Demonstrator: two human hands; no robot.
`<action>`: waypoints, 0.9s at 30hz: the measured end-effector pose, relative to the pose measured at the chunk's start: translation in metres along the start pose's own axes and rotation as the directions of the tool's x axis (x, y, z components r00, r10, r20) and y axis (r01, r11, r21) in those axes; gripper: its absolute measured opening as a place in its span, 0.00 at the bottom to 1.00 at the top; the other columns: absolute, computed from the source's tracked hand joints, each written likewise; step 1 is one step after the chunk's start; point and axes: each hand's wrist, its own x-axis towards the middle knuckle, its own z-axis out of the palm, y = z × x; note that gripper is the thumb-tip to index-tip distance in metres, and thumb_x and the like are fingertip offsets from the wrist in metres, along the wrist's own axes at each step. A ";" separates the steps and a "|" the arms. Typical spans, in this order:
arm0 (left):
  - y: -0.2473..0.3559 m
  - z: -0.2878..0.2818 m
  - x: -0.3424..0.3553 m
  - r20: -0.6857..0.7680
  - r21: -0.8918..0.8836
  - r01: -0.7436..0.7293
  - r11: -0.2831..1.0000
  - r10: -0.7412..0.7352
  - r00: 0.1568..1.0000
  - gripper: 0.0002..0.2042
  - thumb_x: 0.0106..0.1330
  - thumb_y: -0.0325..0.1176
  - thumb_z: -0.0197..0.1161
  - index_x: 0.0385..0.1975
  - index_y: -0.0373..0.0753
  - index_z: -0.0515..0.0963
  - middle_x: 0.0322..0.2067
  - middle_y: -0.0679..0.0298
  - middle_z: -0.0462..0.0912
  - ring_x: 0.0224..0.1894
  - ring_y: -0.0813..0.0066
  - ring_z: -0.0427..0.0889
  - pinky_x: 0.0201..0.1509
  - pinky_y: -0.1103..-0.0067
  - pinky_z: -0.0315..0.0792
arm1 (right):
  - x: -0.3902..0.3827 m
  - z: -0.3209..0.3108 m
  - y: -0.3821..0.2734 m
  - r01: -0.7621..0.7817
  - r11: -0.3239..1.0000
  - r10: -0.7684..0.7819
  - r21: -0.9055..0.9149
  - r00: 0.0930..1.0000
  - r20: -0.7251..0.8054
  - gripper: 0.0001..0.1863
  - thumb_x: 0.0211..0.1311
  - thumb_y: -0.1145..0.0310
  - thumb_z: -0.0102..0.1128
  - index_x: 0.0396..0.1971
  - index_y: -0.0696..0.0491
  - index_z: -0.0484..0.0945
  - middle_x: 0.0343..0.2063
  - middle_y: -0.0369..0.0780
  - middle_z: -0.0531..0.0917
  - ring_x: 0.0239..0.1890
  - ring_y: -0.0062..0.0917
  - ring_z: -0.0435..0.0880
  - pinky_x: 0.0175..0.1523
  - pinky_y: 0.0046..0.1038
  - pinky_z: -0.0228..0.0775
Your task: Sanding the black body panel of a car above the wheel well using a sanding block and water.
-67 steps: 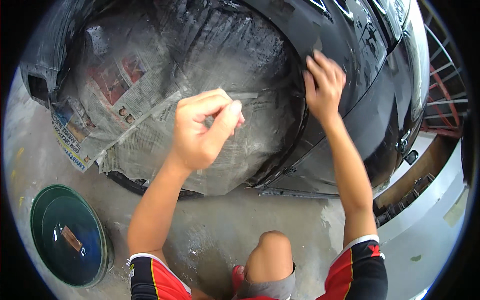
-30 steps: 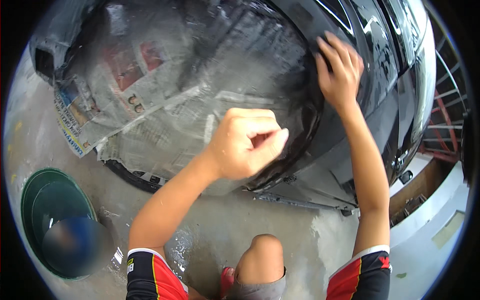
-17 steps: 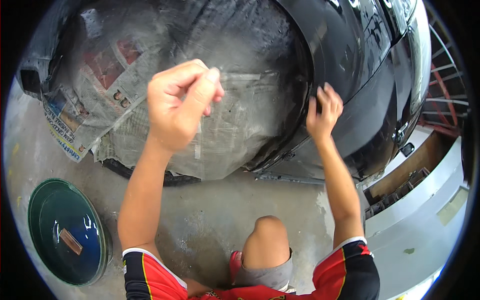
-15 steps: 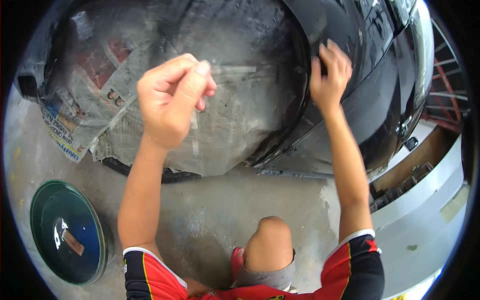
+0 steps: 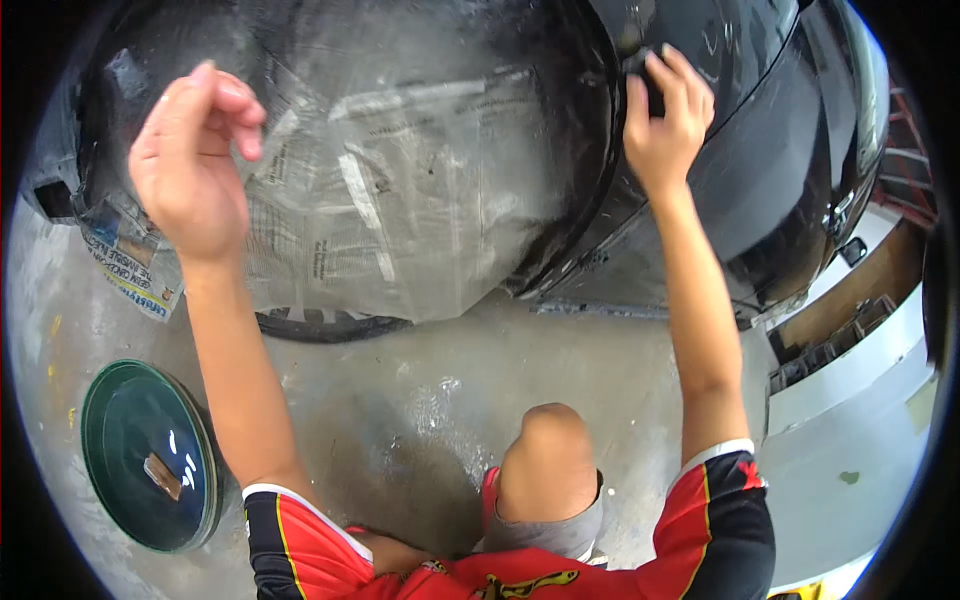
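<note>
While the right hand [image 5: 668,135] reaches up to the black fender [image 5: 738,70], its fingers bend over the paint just outside the wheel-arch edge [image 5: 617,130], the thumb apart from them. Something dark shows between thumb and fingers; whether that is a held pad or only the panel behind cannot be told, so the grip is uncertain. The left hand [image 5: 192,165] is raised in front of the wheel opening, half-open, fingers loosely curled, nothing visible in it.

Masking looks done: newspaper [image 5: 430,190] covers most of the opening, with the tyre [image 5: 335,328] showing along its lower edge. The fender lies at upper right, beside the paper, and carries both glossy and duller stretches, so work on it seems under way rather than complete; how much remains cannot be judged. On the concrete floor [image 5: 350,380], a green tub [image 5: 110,420] holds dark liquid [image 5: 140,505] and a brown block [image 5: 163,476], well apart from both hands.
</note>
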 end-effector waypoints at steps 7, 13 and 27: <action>0.010 0.001 0.015 0.037 -0.104 -0.002 0.995 0.006 0.999 0.15 0.76 0.35 0.49 0.29 0.32 0.76 0.30 0.58 0.76 0.27 0.73 0.69 0.34 0.78 0.62 | -0.211 -0.056 -0.050 -0.292 0.948 0.314 -0.124 0.922 0.229 0.22 0.54 0.73 0.73 0.51 0.53 0.82 0.57 0.46 0.81 0.59 0.40 0.77 0.66 0.40 0.62; 0.035 -0.010 0.020 0.058 -0.111 -0.005 0.994 0.011 0.998 0.15 0.74 0.34 0.50 0.29 0.31 0.78 0.30 0.57 0.73 0.29 0.73 0.66 0.35 0.77 0.59 | -0.070 -0.012 -0.023 -0.262 0.963 0.260 -0.068 0.965 -0.039 0.17 0.59 0.71 0.70 0.48 0.54 0.83 0.55 0.43 0.82 0.55 0.41 0.79 0.61 0.41 0.66; 0.066 -0.045 0.043 0.073 -0.129 0.025 0.991 -0.015 0.997 0.15 0.74 0.34 0.48 0.28 0.33 0.75 0.29 0.59 0.72 0.29 0.74 0.63 0.34 0.77 0.58 | -0.207 -0.034 -0.064 -0.513 0.854 0.514 -0.089 0.858 -0.010 0.18 0.59 0.74 0.70 0.50 0.58 0.81 0.57 0.47 0.79 0.58 0.43 0.75 0.63 0.40 0.66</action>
